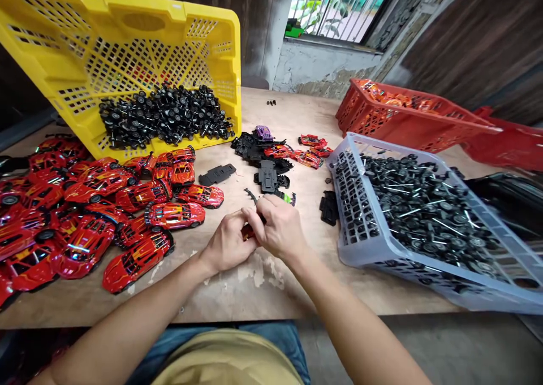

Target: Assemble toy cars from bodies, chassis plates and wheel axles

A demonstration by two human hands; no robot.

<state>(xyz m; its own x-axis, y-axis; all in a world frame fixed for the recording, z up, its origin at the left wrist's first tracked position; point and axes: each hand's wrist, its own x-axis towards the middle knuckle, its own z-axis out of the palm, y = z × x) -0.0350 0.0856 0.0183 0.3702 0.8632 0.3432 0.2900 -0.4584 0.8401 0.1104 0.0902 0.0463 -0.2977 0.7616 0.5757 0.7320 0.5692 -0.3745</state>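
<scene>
Close together above the near middle of the table, my left hand (231,239) and my right hand (279,225) are both closed around a toy car (248,233). Only a small dark and orange-red bit of it shows between the fingers; the rest is hidden. Just beyond the hands lie a black car base (268,176) and a curved black plastic strip (251,195). A bright green and purple piece (285,196) shows behind my right hand. Farther back, red car bodies (309,158) and a purple toy car (263,133) rest on a pile of black bases (246,146).
Red toy cars (136,258) are heaped on the left. A tilted yellow crate (235,74) holds black wheels (165,116). On the right stand a clear crate (369,255) of wheels and axles and a red basket (407,126). Black bases (218,173) lie loose.
</scene>
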